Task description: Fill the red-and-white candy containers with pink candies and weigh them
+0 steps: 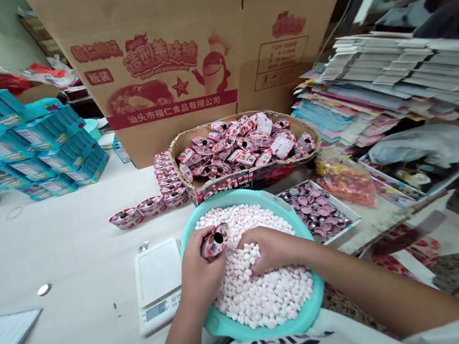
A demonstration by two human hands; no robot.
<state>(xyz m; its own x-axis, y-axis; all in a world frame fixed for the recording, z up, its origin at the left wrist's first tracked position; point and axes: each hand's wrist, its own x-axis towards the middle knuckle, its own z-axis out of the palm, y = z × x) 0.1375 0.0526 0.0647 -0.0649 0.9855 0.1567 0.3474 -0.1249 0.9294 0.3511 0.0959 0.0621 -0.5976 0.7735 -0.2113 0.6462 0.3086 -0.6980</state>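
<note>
- Head view, progress: the left hand (pixel 199 274) grips a small pink-and-red printed candy container (pixel 215 242), its round opening facing up, just above the heap of small pink and white candies (pixel 260 294) in the round teal plastic basin (pixel 217 323).
- The right hand (pixel 269 249) is cupped, fingers dug into the candies, gathering some; whether any have gone into the container cannot be told.
- I judge the work well short of done: the basin is heaped full, and the shallow brown cardboard tray (pixel 176 148) behind it is piled with many like containers, too many to count.
- Counts: three containers lie in a row on the white counter (pixel 75 264), at (pixel 126 218), beside a stack of about six more (pixel 166 178).
- One white digital kitchen scale (pixel 158 286) sits just left of the basin, nothing on it.
- One white box of pink round caps (pixel 319 210), dozens, sits to the basin's right.
- Stacked teal cartons (pixel 36 146) stand far left, roughly a dozen.
</note>
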